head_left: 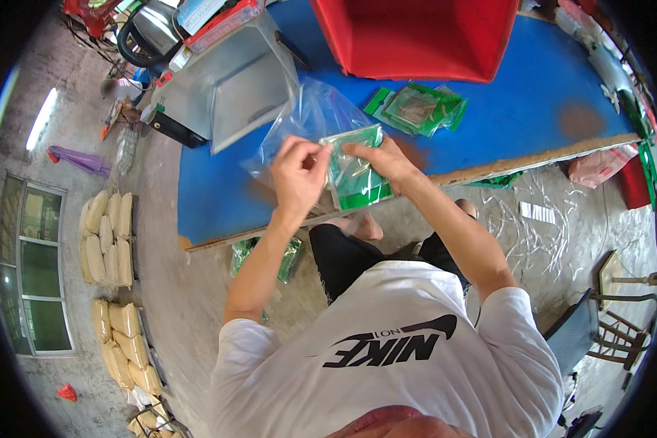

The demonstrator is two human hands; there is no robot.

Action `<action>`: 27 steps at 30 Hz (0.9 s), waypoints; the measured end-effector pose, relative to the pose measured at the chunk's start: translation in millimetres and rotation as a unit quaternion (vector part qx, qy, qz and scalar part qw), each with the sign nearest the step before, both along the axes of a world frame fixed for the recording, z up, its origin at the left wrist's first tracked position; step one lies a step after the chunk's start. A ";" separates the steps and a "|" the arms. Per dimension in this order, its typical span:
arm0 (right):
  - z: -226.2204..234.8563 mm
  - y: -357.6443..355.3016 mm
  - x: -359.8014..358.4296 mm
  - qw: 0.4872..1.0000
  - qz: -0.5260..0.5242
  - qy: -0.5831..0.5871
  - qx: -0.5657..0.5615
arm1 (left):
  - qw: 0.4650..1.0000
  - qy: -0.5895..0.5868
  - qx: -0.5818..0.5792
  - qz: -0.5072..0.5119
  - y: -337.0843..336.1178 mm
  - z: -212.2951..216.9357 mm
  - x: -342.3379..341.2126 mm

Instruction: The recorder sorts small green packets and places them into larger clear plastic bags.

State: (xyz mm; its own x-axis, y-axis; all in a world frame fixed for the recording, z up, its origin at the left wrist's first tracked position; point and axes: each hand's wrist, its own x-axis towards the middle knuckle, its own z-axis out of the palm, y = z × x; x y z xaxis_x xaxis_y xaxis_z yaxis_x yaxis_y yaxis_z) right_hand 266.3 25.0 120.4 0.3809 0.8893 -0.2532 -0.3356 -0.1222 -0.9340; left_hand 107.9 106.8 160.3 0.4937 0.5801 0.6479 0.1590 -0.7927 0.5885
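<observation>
Green and clear, a small flat packet (354,169) sits between both hands above the near edge of the blue worktop (489,109). The left hand (298,175) pinches its upper left corner with fingers curled tight, and the right hand (387,159) grips the top right edge, thumb and fingers closed on the film. Behind the hands, touching the packet's top, a large clear plastic bag (310,117) billows open on the worktop. Beyond the right hand and well apart from it lies a loose pile of similar green packets (418,108), with a red bin (416,36) farther back. Beyond the left hand stands a grey metal box (230,87). Below the left forearm, more green packets (266,255) lie on the concrete floor (175,306) under the worktop's edge.
</observation>
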 end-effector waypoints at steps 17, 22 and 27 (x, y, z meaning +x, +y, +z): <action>2.2 13.4 10.7 0.970 0.103 0.219 0.027 | 0.970 0.109 -0.019 -0.215 -94.0 -0.2 7.2; 22.3 6.4 -9.1 0.985 0.157 0.067 0.038 | 0.934 0.166 0.250 -0.196 -72.0 76.1 26.2; 23.6 1.5 -20.3 0.982 0.168 -0.083 0.019 | 0.805 0.511 0.120 -0.275 -3.7 68.0 114.2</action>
State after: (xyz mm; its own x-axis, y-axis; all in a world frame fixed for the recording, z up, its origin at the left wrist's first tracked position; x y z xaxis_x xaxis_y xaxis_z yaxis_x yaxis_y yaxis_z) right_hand 246.0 26.5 144.1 0.0971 0.9796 -0.1757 -0.1249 -0.1632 -0.9787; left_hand 222.1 103.1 228.3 0.9798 0.0100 -0.1998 0.0492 -0.9801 0.1922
